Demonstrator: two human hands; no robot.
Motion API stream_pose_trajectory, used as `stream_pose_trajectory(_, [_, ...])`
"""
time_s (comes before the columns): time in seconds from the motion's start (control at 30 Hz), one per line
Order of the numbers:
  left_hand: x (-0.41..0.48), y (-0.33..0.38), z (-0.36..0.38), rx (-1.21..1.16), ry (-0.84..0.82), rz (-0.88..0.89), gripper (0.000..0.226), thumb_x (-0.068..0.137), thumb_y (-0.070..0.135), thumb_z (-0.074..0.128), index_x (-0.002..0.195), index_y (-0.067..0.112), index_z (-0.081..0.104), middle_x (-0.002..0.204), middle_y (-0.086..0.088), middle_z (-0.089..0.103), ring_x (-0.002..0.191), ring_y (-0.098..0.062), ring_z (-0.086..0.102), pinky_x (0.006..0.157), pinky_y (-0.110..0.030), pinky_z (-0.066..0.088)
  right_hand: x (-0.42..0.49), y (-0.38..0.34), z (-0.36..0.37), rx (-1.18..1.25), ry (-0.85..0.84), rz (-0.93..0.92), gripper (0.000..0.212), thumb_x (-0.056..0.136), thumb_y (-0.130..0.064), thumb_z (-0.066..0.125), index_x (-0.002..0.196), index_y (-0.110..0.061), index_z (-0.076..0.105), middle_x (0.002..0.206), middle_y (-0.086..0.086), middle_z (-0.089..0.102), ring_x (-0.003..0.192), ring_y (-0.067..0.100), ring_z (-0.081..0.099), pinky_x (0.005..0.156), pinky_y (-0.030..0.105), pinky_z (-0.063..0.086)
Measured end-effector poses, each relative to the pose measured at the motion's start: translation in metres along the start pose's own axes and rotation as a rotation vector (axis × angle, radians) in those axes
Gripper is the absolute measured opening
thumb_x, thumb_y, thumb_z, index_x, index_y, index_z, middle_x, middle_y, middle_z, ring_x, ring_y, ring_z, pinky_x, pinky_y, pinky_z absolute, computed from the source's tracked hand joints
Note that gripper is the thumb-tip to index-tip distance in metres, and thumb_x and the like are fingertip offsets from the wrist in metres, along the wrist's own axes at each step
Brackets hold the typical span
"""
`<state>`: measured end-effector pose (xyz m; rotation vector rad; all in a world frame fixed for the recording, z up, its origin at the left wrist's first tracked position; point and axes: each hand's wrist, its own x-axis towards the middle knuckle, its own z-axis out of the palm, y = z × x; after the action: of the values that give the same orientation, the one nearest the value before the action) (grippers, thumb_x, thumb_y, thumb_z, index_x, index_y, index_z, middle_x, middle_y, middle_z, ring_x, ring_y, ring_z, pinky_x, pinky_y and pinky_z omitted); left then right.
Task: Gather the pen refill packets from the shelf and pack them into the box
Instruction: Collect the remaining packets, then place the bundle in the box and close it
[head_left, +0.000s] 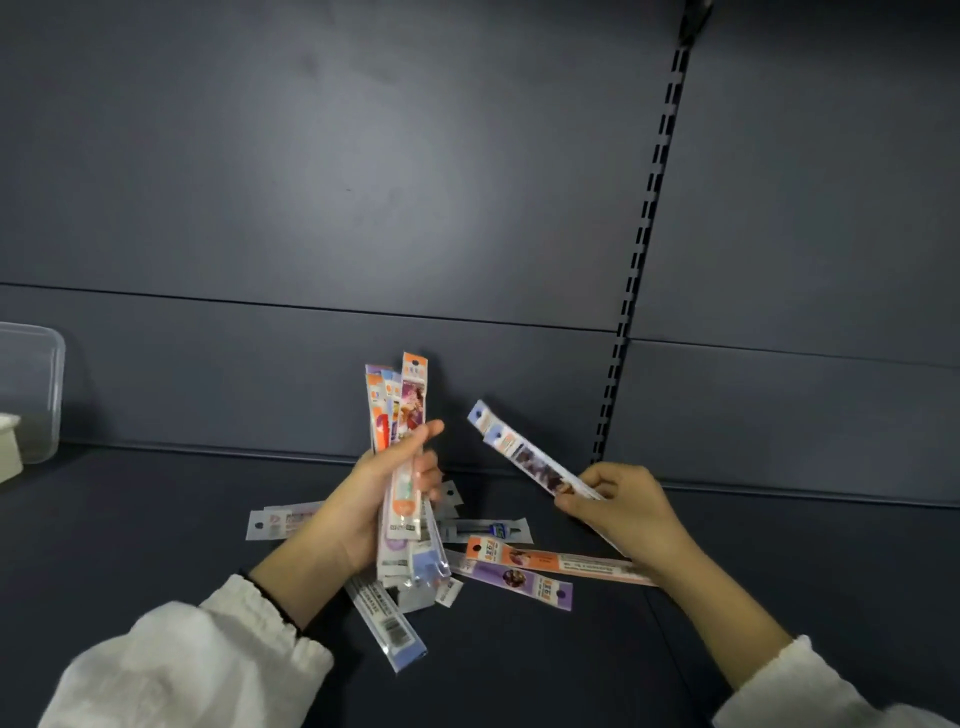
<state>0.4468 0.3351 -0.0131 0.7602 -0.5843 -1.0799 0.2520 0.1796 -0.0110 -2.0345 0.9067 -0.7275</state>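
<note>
White sleeves (182, 670) frame a dark shelf (130, 545) where loose refill packets (519, 574) lie scattered beneath the hands. The left hand (363, 509) has its grip clamped on an upright bundle of packets (402, 410). Near it, the right hand (631, 512) pinches tilted packets (524, 452) that slant up-left. A clear plastic box (31, 395) stands far left against the back panel (415, 182), well apart from the packets.

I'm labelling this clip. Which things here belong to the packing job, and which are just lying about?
Job: packet bundle gripped by left hand; raised packets pinched by right hand; loose packets on the shelf; clear box at far left.
Lying about: white object at left edge; slotted upright.
</note>
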Motion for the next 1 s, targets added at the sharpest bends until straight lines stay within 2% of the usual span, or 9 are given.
stream_pose_trajectory(0.07, [-0.001, -0.004, 0.005, 0.026, 0.030, -0.009, 0.031, 0.082, 0.021, 0.062, 0.110, 0.008, 0.064, 0.068, -0.002, 0.063, 0.058, -0.013, 0.061, 0.055, -0.025, 0.055, -0.006, -0.008, -0.002, 0.232, -0.010, 0.058, 0.012, 0.079, -0.015, 0.076, 0.082, -0.004, 0.071, 0.080, 0.010, 0.075, 0.069, 0.013, 0.067, 0.064, 0.024, 0.051])
stream_pose_trajectory(0.13, [-0.002, -0.008, 0.009, 0.038, 0.055, -0.012, 0.037, 0.079, 0.020, 0.063, 0.114, 0.007, 0.065, 0.093, -0.009, 0.074, 0.082, -0.020, 0.072, 0.069, -0.028, 0.059, -0.014, -0.016, -0.001, 0.380, -0.063, 0.097, 0.013, 0.080, -0.016, 0.074, 0.085, -0.004, 0.073, 0.082, 0.009, 0.076, 0.068, 0.011, 0.069, 0.066, 0.025, 0.053])
stream_pose_trajectory(0.2, [-0.002, -0.010, 0.016, 0.070, 0.058, 0.008, 0.041, 0.080, 0.022, 0.061, 0.118, 0.009, 0.063, 0.112, -0.009, 0.072, 0.103, -0.020, 0.069, 0.082, -0.031, 0.057, -0.020, -0.024, 0.005, 0.483, -0.127, 0.129, 0.016, 0.081, -0.019, 0.073, 0.087, -0.004, 0.073, 0.083, 0.007, 0.077, 0.066, 0.011, 0.068, 0.064, 0.025, 0.053])
stream_pose_trajectory(0.4, [-0.006, -0.013, 0.029, 0.276, 0.060, -0.001, 0.042, 0.079, 0.039, 0.062, 0.114, 0.015, 0.065, 0.107, -0.008, 0.074, 0.095, -0.022, 0.071, 0.075, -0.033, 0.055, -0.030, -0.039, 0.028, 0.546, -0.277, 0.186, 0.020, 0.080, -0.023, 0.073, 0.080, -0.003, 0.072, 0.068, 0.003, 0.073, 0.057, 0.012, 0.063, 0.055, 0.023, 0.051])
stream_pose_trajectory(0.57, [-0.009, -0.017, 0.035, 0.265, -0.042, 0.010, 0.047, 0.082, 0.037, 0.061, 0.124, 0.015, 0.060, 0.115, -0.010, 0.071, 0.106, -0.027, 0.068, 0.085, -0.041, 0.056, -0.036, -0.044, 0.035, 0.485, -0.303, 0.106, 0.031, 0.078, -0.024, 0.076, 0.078, 0.004, 0.064, 0.079, 0.017, 0.073, 0.063, 0.018, 0.069, 0.055, 0.024, 0.054])
stream_pose_trajectory(0.67, [-0.009, -0.018, 0.041, 0.197, -0.063, 0.043, 0.041, 0.080, 0.033, 0.062, 0.118, 0.017, 0.062, 0.097, -0.005, 0.075, 0.099, -0.024, 0.070, 0.081, -0.040, 0.057, -0.041, -0.047, 0.037, 0.436, -0.354, 0.008, 0.035, 0.077, -0.028, 0.074, 0.080, 0.006, 0.065, 0.082, 0.012, 0.075, 0.069, 0.017, 0.072, 0.056, 0.022, 0.055])
stream_pose_trajectory(0.8, [-0.007, -0.010, 0.036, 0.057, -0.027, 0.101, 0.030, 0.082, 0.030, 0.060, 0.107, 0.013, 0.060, 0.071, 0.001, 0.059, 0.063, -0.014, 0.063, 0.063, -0.031, 0.056, -0.033, -0.043, 0.019, 0.172, -0.295, -0.125, 0.036, 0.068, -0.051, 0.068, 0.073, -0.015, 0.070, 0.070, -0.002, 0.071, 0.060, 0.007, 0.064, 0.051, 0.020, 0.049])
stream_pose_trajectory(0.9, [-0.004, -0.001, 0.024, 0.029, 0.012, 0.105, 0.027, 0.083, 0.031, 0.059, 0.105, 0.016, 0.059, 0.069, 0.003, 0.052, 0.050, -0.008, 0.049, 0.051, -0.022, 0.048, -0.022, -0.023, 0.004, -0.155, -0.299, -0.157, 0.028, 0.071, -0.047, 0.076, 0.087, -0.024, 0.073, 0.085, -0.010, 0.071, 0.075, -0.001, 0.064, 0.064, 0.011, 0.049])
stream_pose_trajectory(1.0, [0.000, 0.005, 0.014, -0.001, 0.048, 0.107, 0.024, 0.083, 0.030, 0.059, 0.102, 0.015, 0.059, 0.068, 0.003, 0.052, 0.045, -0.006, 0.045, 0.043, -0.019, 0.041, -0.018, -0.007, 0.004, -0.364, -0.414, -0.164, 0.040, 0.068, -0.050, 0.078, 0.103, -0.033, 0.069, 0.104, -0.017, 0.059, 0.097, -0.001, 0.054, 0.080, 0.012, 0.044])
